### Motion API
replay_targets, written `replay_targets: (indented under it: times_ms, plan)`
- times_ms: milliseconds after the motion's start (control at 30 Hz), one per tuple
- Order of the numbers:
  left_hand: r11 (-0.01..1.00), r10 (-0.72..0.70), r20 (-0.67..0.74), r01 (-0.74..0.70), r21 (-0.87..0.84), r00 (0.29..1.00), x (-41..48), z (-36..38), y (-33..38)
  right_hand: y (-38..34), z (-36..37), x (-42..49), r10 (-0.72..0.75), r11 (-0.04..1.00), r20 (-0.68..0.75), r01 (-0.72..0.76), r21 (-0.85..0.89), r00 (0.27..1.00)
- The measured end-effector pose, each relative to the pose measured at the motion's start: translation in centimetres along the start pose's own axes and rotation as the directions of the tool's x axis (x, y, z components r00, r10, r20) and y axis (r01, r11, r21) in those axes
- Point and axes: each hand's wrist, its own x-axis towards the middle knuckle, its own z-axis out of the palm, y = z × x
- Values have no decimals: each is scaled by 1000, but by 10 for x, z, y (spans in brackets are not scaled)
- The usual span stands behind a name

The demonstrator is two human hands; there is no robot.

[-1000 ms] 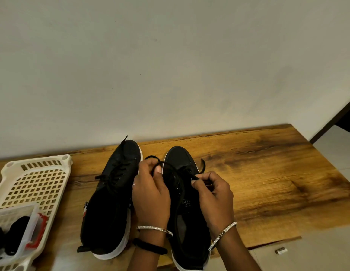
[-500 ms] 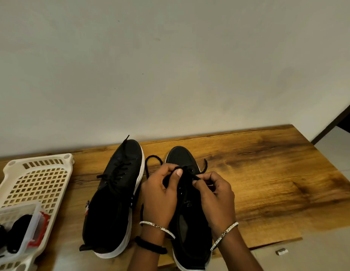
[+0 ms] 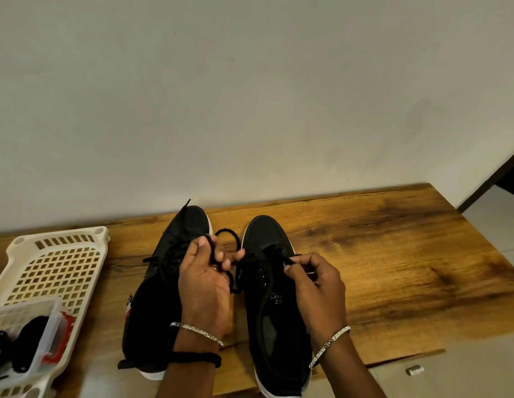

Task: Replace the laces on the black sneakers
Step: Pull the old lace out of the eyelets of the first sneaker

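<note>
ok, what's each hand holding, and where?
Both hold the black lace on the right sneaker: left hand grips its loop, right hand pinches a strand near the eyelets.

Place: I log this as a room in a home.

Evidence from my feed:
- Plain off-white painted wall [image 3: 250, 96], filling the upper frame.
- Wood-grain table [image 3: 379, 268] set against that wall, across the lower half.
- Pale tiled floor [image 3: 500, 225] at the right edge.
- Dark door frame [image 3: 479, 191] slanting down at upper right.
- White slotted plastic basket [image 3: 55, 262] at lower left, household type, with a small clear tub [image 3: 53, 314] of dark items inside.
- Black sneakers [image 3: 267, 239] standing on the table, ordinary personal footwear.
</note>
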Motion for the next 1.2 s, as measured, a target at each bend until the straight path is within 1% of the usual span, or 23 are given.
replay_targets:
  times_ms: [33,67,100,133,167,200,233,267,300,333,367,400,500,533,600,733,800,900,1000,1067,1100,1133,1200]
  plan:
    - [989,62,5,-62,135,998,0,-1,0,0,0,0,0,1000,-2,0,-1,1000]
    - [935,152,48,-159,318,987,0,-2,-1,0,0,0,1,1000,-2,-1,-3,1000]
    - [823,244,137,-279,495,960,-1,-3,-1,0,0,0,1,1000,-3,-1,-4,1000]
    - [666,316,257,-406,626,914,-1,-5,-2,0,1,0,1,1000,-3,-1,-5,1000]
    - [495,339,379,-506,707,861,-1,-7,-3,0,1,1,1,1000,-2,-1,-7,1000]
    - [291,333,482,-574,765,811,-1,-10,-5,0,1,1,1,1000,-1,-1,-10,1000]
    - [78,296,567,-611,788,769,0,-14,-8,0,1,1,1,1000,-1,-1,-12,1000]
    - [-102,257,613,-610,786,747,2,-16,-10,0,1,1,0,1000,-3,0,-12,1000]
    - [-213,245,630,-593,776,737,3,-18,-12,0,1,0,1,1000,-5,-1,-11,1000]
    - [-272,261,625,-565,779,735,3,-19,-12,-1,1,0,2,1000,-6,-2,-11,1000]
    - [-283,299,618,-551,785,727,3,-20,-13,-1,1,0,4,1000,-7,-4,-12,1000]
    - [-252,359,591,-535,806,722,1,-18,-12,-1,1,0,5,1000,-7,-5,-15,1000]
    - [50,563,370,-477,877,739,0,-14,-6,-1,1,0,6,1000,-9,-6,-19,1000]
    - [102,597,320,-465,879,736,1,-14,-6,-2,1,0,7,1000,-12,-7,-16,1000]
    - [71,604,324,-454,888,728,2,-15,-8,-3,2,-1,4,1000,-17,-4,-22,1000]
    - [-129,498,380,-367,921,779,2,-15,-20,-7,1,-2,-17,999,-13,17,-44,1000]
    - [-173,471,379,-338,925,796,-2,-13,-20,-11,0,-2,-46,999,-7,46,-25,999]
    - [-122,441,441,-435,892,782,-2,-14,-14,-14,-2,2,-179,982,-41,176,-70,983]
    - [-10,228,589,-603,798,776,-7,-15,-7,-12,0,7,-400,895,9,392,-214,917]
    - [-55,95,647,-645,762,756,-13,-16,-6,-10,4,9,-503,808,91,505,-304,859]
    - [-92,73,662,-656,749,746,-15,-17,-7,-9,6,10,-525,774,129,535,-338,841]
    - [-115,73,666,-657,745,743,-16,-18,-8,-9,8,11,-526,752,169,548,-367,834]
    - [-92,106,643,-636,766,759,-16,-20,-8,-9,11,10,-483,729,238,538,-425,843]
